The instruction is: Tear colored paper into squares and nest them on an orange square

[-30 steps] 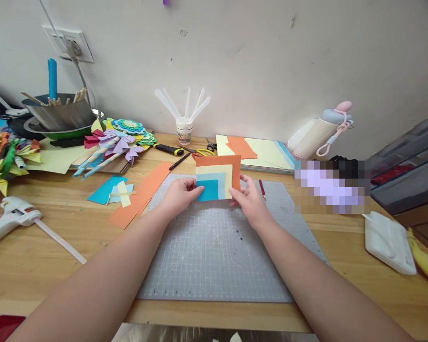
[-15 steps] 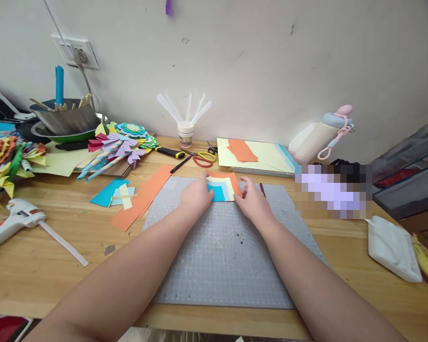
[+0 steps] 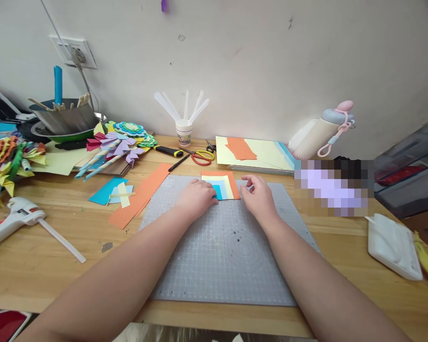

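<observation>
A stack of stepped paper squares (image 3: 229, 190), orange at the bottom, then yellow, light blue and blue on top, lies at the far part of the grey cutting mat (image 3: 214, 266). My left hand (image 3: 197, 197) is closed at the stack's left side, its fingers and thumb on the blue sheet and covering part of it. Just off the right edge of the orange square is my right hand (image 3: 258, 197), fingers loosely curled and apart from the thumb, holding nothing.
Orange strips (image 3: 142, 194) and blue paper (image 3: 109, 191) lie left of the mat. Behind are a utility knife (image 3: 168, 151), scissors (image 3: 204, 156), a black pen (image 3: 179, 162) and a paper cup (image 3: 184, 133). A glue gun (image 3: 21, 213) rests at left, a bottle (image 3: 316, 135) at right.
My right hand has let go of the stack's right edge and moved slightly right. My left hand has slid further over the blue sheet; the stack now lies flatter on the mat.
</observation>
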A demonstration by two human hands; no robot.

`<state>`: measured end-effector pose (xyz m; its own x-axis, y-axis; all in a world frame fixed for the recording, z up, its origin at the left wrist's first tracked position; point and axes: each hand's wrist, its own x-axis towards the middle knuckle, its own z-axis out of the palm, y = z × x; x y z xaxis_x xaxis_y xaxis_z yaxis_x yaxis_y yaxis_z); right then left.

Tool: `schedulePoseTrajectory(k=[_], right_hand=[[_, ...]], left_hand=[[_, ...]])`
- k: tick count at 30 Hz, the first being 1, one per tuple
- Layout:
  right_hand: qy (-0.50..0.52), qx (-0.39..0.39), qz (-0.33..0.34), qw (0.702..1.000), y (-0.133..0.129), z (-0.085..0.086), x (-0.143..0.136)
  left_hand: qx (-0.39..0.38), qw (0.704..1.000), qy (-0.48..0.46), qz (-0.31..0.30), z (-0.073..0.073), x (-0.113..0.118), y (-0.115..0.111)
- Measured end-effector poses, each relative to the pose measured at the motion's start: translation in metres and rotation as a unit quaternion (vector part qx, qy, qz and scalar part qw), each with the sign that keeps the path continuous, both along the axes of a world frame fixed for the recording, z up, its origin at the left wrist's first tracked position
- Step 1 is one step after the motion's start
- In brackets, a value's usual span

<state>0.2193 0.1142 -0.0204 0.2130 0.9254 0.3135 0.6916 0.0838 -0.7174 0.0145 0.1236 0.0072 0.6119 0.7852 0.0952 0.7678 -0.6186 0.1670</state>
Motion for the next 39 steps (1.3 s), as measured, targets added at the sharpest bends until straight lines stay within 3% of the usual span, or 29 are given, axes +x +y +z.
schedulePoseTrajectory(k=[5,9,12,17,21,24,30,35,39], right_hand=[[0.070,-0.006,0.021,0.997,-0.003,0.004,-0.002],[0.186,-0.052,0.036,0.980,-0.011,0.008,-0.014],[0.302,-0.129,0.070,0.942,-0.021,0.015,-0.026],[0.443,-0.217,0.159,0.855,-0.037,0.028,-0.040],[0.493,-0.219,0.178,0.823,-0.042,0.031,-0.044],[0.502,-0.214,0.184,0.818,-0.043,0.030,-0.046],[0.489,-0.211,0.206,0.821,-0.046,0.025,-0.051],[0.503,-0.189,0.234,0.810,-0.052,0.025,-0.059],[0.491,-0.172,0.216,0.826,-0.055,0.025,-0.064]], left_hand=[[0.000,1.000,0.007,0.009,-0.001,0.000,-0.002],[0.026,0.998,-0.032,0.042,0.001,-0.001,-0.003],[0.055,0.994,-0.083,0.054,0.011,-0.003,-0.013],[0.047,0.985,-0.168,-0.003,0.028,-0.009,-0.049],[0.029,0.956,-0.285,0.055,0.026,-0.017,-0.061],[-0.036,0.924,-0.368,0.096,0.020,-0.025,-0.050],[-0.192,0.864,-0.455,0.098,0.008,-0.027,-0.031],[-0.216,0.825,-0.504,0.137,0.006,-0.022,-0.037],[-0.223,0.805,-0.530,0.149,0.007,-0.017,-0.043]])
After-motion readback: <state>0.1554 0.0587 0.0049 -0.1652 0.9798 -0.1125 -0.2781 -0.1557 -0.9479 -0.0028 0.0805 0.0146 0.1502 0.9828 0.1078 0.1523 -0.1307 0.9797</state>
